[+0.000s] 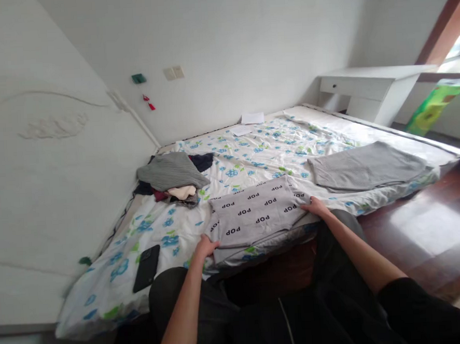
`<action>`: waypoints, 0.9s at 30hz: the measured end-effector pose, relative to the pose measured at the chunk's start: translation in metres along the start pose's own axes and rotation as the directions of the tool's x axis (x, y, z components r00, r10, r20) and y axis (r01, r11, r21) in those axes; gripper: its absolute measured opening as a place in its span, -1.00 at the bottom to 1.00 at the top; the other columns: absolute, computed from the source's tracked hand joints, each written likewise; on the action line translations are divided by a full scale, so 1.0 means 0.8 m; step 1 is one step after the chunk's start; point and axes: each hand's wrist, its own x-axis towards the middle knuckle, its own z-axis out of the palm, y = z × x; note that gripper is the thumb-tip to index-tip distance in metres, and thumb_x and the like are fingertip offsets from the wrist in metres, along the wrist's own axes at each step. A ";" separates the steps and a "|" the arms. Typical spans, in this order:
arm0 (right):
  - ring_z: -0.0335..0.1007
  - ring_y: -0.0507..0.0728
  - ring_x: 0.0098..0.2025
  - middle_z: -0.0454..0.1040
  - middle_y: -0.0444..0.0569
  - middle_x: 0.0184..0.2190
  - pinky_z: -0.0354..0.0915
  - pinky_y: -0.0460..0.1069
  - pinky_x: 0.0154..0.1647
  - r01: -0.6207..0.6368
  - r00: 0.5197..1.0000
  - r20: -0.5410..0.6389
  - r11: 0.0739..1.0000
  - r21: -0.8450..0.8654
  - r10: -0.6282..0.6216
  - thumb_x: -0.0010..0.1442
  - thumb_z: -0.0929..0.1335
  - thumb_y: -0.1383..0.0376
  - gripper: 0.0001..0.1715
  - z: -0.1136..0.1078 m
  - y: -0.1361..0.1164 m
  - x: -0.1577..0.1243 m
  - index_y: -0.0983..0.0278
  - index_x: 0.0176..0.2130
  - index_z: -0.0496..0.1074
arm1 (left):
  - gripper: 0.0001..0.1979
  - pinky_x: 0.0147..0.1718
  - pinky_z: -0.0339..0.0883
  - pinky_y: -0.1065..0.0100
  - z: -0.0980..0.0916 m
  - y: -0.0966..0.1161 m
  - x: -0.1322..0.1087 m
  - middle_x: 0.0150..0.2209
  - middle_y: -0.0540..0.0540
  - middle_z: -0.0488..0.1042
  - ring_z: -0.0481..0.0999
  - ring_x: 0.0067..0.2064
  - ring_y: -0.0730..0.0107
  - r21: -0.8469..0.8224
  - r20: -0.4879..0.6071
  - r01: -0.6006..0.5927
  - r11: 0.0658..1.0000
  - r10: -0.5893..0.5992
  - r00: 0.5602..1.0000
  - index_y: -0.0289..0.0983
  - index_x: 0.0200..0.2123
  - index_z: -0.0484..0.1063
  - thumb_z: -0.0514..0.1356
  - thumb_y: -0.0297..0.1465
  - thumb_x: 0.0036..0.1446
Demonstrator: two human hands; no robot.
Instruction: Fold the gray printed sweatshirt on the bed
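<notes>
A black top [263,333] with a zip and dark trousers [173,289] come nearest the camera, the knees up against the edge of the bed. Just past them, the grey POP garment [251,212] lies spread on the floral sheet [260,162] near that edge, its letters upside down from here. It looks light, soft and limp, likely a slightly stretchy knit that won't break or slide much, but will sag or crease if held at one point only; its side edges or corners seem the best places to take hold, both at once. It lies between the hands: the left hand [206,245] pinches its near left corner, thumb on top, and the right hand [317,207] grasps its right end. The fingers underneath are hidden.

Farther out, a black phone [146,269] lies left of the left hand, a clothes pile [173,175] sits beyond it by the wall, a plain grey garment [366,168] lies flat to the right, and white papers [252,118] rest at the back.
</notes>
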 end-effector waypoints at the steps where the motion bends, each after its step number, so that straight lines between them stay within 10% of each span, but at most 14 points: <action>1: 0.55 0.45 0.35 0.62 0.34 0.31 0.42 0.12 0.36 0.012 0.998 -0.065 1.000 -0.011 -0.013 0.33 0.57 0.10 -0.11 0.000 -0.001 -0.006 0.41 0.48 0.45 | -0.37 0.05 0.56 0.09 -0.001 -0.002 -0.002 0.07 -0.40 0.71 0.72 0.21 -0.30 0.024 -0.057 0.023 0.999 -0.021 0.998 -0.25 0.22 0.41 0.50 -0.22 0.15; 5: 0.44 0.41 0.43 0.56 0.27 0.39 0.30 0.17 0.52 0.167 0.948 -0.272 0.986 -0.019 -0.166 0.42 0.45 0.19 -0.24 0.002 -0.012 -0.033 0.31 0.50 0.46 | -0.57 0.19 0.51 0.10 -0.006 0.003 -0.012 0.13 -0.36 0.65 0.66 0.26 -0.21 0.055 -0.248 -0.126 0.990 0.136 0.959 -0.22 0.19 0.47 0.36 -0.25 0.31; 8: 0.59 0.36 0.25 0.73 0.13 0.12 0.44 0.17 0.39 0.377 0.925 -0.067 0.924 0.070 -0.373 0.43 0.44 0.21 -0.56 0.013 -0.030 -0.054 0.19 0.23 0.69 | -0.74 0.19 0.50 0.18 0.003 0.025 -0.018 -0.03 -0.16 0.67 0.68 0.11 0.00 -0.018 -0.122 -0.370 0.929 0.365 0.923 -0.14 0.05 0.58 0.33 -0.28 0.32; 16: 0.71 0.30 0.03 0.79 0.02 -0.07 0.48 0.11 0.22 0.715 0.624 0.330 0.688 0.124 -0.708 0.27 0.64 0.18 -0.74 0.059 -0.067 -0.089 0.18 -0.05 0.79 | -0.69 0.07 0.46 0.23 0.075 0.074 -0.031 -0.07 -0.12 0.71 0.66 -0.03 0.13 -0.072 0.215 -0.653 0.754 0.651 0.728 -0.17 0.03 0.74 0.45 -0.19 0.28; 20: 0.73 0.28 -0.02 0.80 0.00 -0.11 0.48 0.07 0.14 0.709 0.614 0.362 0.691 0.136 -0.701 0.31 0.59 0.24 -0.87 0.060 -0.068 -0.084 0.18 -0.13 0.80 | -0.72 0.05 0.45 0.25 0.087 0.078 -0.034 -0.08 -0.12 0.71 0.66 -0.04 0.16 -0.065 0.274 -0.702 0.710 0.688 0.671 -0.17 -0.02 0.75 0.44 -0.18 0.27; 27: 0.72 0.27 0.05 0.80 -0.03 -0.05 0.46 0.03 0.19 0.715 0.613 0.379 0.691 0.107 -0.693 0.19 0.49 0.44 -0.62 0.046 -0.066 -0.087 0.14 -0.05 0.80 | -0.80 -0.11 0.41 0.28 0.075 0.081 -0.030 -0.26 -0.07 0.66 0.58 -0.21 0.25 -0.141 0.231 -0.656 0.741 0.669 0.706 -0.19 -0.18 0.71 0.27 -0.29 0.30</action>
